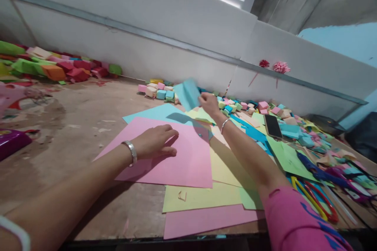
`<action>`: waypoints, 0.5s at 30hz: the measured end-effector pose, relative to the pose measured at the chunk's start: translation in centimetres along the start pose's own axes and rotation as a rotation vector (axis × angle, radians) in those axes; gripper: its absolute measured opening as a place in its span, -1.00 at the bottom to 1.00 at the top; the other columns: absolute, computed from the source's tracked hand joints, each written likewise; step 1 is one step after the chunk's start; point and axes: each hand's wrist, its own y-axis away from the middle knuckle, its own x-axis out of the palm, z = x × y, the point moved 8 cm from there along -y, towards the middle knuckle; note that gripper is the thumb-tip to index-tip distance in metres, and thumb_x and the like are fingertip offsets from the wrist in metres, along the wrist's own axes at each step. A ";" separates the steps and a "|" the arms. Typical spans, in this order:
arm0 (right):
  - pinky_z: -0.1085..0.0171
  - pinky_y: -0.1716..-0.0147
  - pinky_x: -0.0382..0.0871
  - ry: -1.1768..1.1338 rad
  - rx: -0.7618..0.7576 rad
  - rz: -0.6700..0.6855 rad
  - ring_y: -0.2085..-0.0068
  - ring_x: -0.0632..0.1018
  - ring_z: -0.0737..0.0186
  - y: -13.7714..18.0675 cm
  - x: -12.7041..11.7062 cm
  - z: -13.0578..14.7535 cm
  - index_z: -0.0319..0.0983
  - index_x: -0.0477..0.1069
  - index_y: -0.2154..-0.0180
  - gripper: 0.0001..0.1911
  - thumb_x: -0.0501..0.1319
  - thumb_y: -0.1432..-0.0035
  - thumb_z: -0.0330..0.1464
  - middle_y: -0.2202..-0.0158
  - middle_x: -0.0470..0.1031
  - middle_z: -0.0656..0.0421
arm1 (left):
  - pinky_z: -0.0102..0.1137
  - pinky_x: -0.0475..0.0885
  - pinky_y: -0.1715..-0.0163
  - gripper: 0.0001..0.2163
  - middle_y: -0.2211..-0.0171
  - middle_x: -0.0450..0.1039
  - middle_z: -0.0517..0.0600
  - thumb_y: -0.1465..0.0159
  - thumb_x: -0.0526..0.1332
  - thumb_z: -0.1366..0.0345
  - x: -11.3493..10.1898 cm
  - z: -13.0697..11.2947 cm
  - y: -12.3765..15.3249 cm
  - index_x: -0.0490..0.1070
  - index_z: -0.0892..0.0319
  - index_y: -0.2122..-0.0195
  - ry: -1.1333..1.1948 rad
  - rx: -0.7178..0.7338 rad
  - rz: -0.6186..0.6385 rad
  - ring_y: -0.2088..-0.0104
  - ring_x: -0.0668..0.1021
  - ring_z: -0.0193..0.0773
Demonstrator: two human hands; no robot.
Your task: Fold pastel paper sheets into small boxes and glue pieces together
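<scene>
My left hand lies flat, fingers together and stretched out, on a large pink paper sheet at the table's middle. A silver bracelet circles that wrist. My right hand reaches farther back and pinches a light blue paper sheet, which is lifted and blurred. Under the pink sheet lie a light blue sheet, yellow sheets and another pink sheet near the front edge.
Small folded paper boxes line the wall. A black phone lies on paper at the right, with scissors and paper scraps beyond. Red and green paper pieces are heaped at back left. A purple object sits at far left.
</scene>
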 end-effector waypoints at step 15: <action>0.42 0.50 0.37 -0.061 0.190 0.192 0.50 0.54 0.36 4.3 -4.8 -5.0 -0.29 0.37 0.41 -0.77 0.08 -0.25 -0.31 0.50 0.48 0.16 | -0.22 0.34 0.12 -0.53 0.04 0.40 0.16 -0.15 0.13 -0.04 0.4 3.1 -0.1 0.37 0.19 0.05 0.006 -0.160 0.019 0.08 0.47 0.02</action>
